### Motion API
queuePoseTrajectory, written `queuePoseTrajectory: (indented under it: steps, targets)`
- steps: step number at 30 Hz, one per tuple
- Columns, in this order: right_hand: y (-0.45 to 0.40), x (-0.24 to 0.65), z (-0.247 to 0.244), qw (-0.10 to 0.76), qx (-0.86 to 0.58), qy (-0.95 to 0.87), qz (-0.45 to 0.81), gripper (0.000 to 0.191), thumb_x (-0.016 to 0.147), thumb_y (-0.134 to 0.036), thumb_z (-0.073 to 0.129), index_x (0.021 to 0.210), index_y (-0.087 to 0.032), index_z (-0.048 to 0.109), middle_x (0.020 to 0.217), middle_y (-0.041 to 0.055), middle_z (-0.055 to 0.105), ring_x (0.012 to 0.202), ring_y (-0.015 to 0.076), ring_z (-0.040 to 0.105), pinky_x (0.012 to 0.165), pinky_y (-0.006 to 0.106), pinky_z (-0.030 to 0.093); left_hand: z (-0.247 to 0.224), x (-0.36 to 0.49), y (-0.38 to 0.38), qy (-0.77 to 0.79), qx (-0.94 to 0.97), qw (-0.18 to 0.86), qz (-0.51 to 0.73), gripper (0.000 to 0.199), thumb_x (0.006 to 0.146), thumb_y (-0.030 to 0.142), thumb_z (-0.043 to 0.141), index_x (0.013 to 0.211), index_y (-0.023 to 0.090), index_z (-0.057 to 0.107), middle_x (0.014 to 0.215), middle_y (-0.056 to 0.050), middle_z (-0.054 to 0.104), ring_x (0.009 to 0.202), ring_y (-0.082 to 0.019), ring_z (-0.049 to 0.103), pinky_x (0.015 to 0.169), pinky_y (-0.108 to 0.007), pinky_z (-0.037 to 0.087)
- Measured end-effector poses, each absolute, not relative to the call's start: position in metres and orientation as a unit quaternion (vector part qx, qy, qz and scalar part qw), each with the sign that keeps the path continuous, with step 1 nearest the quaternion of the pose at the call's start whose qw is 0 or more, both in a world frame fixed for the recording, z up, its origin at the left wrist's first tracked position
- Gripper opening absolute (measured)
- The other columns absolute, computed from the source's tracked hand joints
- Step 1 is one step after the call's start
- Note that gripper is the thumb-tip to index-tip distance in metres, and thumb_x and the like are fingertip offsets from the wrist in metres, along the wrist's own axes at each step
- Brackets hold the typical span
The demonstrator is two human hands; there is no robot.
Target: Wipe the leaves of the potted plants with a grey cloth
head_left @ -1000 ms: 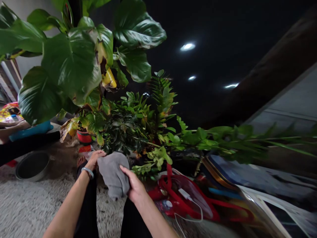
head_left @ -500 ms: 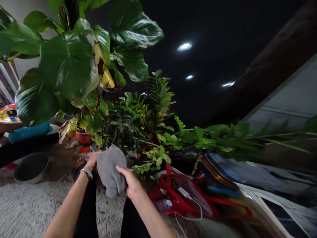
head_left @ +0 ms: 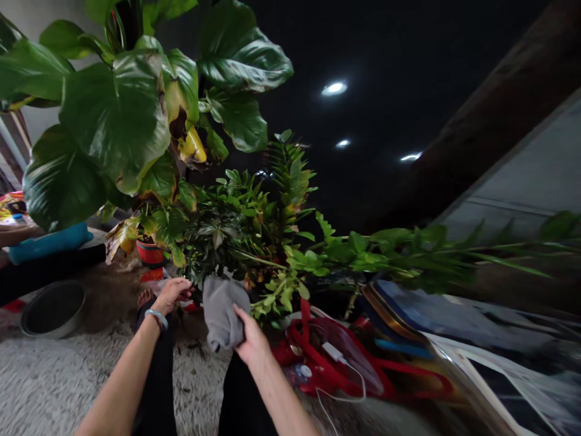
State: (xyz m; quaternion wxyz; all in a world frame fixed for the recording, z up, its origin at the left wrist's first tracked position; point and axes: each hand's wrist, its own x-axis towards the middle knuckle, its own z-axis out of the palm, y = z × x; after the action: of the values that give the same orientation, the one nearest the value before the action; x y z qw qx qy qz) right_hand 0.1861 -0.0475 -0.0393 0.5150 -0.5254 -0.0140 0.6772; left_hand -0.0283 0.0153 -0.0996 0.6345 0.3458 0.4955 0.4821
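I have the right hand (head_left: 252,344) with its fingers closed on a grey cloth (head_left: 222,313), held above the black trousers (head_left: 242,399) (clear of the shaggy rug (head_left: 45,381), I'd judge), before leafy houseplants (head_left: 227,242); the left hand (head_left: 172,295) is open, just beside it.

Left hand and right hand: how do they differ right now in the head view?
The left hand is empty and loosely curled, while the right hand grips a grey cloth. The left hand sits higher in the view than the right hand. The left wrist wears a pale bangle; no band shows on the right wrist. Both hands are bare, and the cloth touches only the right hand.
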Motion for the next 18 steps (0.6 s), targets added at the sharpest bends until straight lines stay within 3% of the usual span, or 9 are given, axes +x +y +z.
queuePoseTrajectory:
  steps: [3,10,12,18]
  targets:
    - [-0.074,0.191,-0.05,0.504,-0.505,-0.024,0.7,0.015,0.067,-0.024,0.079,0.081,-0.019,0.074,0.069,0.0067,0.079,0.087,0.0298,0.079,0.081,0.044,0.065,-0.098,-0.031,0.016,0.496,0.346,0.635,0.481,0.037,0.053,0.044,0.086,0.07,0.016,0.07,0.077,-0.006,0.074,0.062,-0.014,0.06,0.057,-0.026,0.05]
    - [-0.017,0.206,0.032,0.706,-0.404,-0.145,0.563,0.029,0.056,-0.023,0.082,0.084,-0.02,0.074,0.077,-0.0012,0.08,0.076,0.0228,0.077,0.083,0.036,0.064,-0.095,-0.03,0.014,0.49,0.349,0.634,0.486,0.032,0.054,0.042,0.083,0.067,0.017,0.068,0.076,-0.006,0.073,0.062,-0.015,0.06,0.058,-0.027,0.05]
    - [-0.015,0.195,0.031,0.688,-0.42,-0.136,0.576,0.026,0.057,-0.023,0.08,0.083,-0.021,0.074,0.072,-0.0012,0.079,0.076,0.0232,0.077,0.08,0.036,0.064,-0.095,-0.03,0.013,0.492,0.344,0.633,0.488,0.032,0.053,0.042,0.083,0.067,0.017,0.068,0.075,-0.006,0.073,0.062,-0.015,0.06,0.058,-0.028,0.05]
    - [-0.08,0.155,0.008,0.505,-0.444,-0.137,0.727,0.027,0.061,-0.034,0.084,0.08,-0.018,0.074,0.07,0.0047,0.078,0.08,0.0279,0.077,0.074,0.038,0.062,-0.105,-0.038,0.017,0.495,0.356,0.615,0.5,0.023,0.059,0.038,0.079,0.066,0.019,0.068,0.071,-0.006,0.071,0.064,-0.019,0.061,0.061,-0.031,0.047]
